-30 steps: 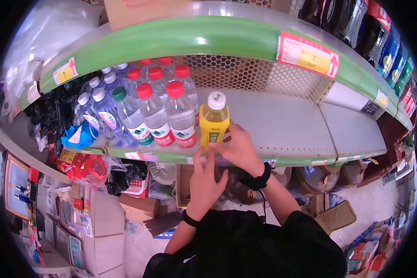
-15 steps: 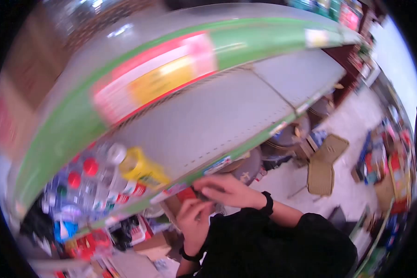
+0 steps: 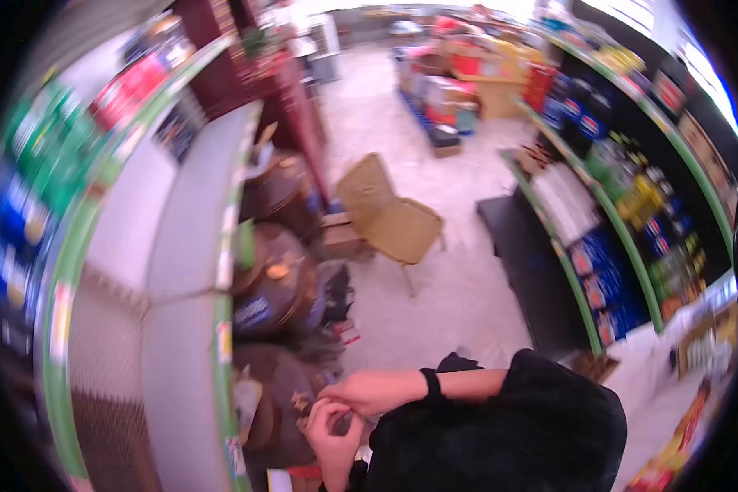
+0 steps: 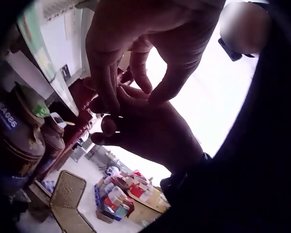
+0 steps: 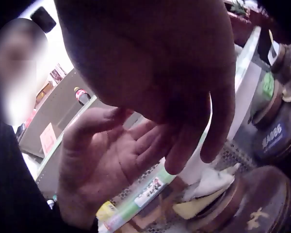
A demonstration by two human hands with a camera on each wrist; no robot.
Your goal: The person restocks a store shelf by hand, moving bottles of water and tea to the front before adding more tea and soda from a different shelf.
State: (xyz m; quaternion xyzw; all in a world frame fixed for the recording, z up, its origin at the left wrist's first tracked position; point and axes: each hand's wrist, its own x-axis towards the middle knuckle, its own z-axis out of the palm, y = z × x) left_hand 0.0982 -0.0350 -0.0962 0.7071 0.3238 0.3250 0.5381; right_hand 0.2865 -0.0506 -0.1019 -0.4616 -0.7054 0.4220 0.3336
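The chair [image 3: 389, 217] has a woven seat and back, rough and matt, on thin legs that look like metal. Left of the chair, the brown urns [image 3: 275, 283] look like glazed ceramic, smooth with some gloss. Farther left of it, the shelf [image 3: 184, 369] seems smooth painted metal, with a perforated back panel [image 3: 107, 353] and a green plastic-looking edge strip [image 3: 224, 385]. Under the chair, the floor [image 3: 459, 303] looks smooth; on its near side, the shirt [image 3: 508, 426] is matt cloth.
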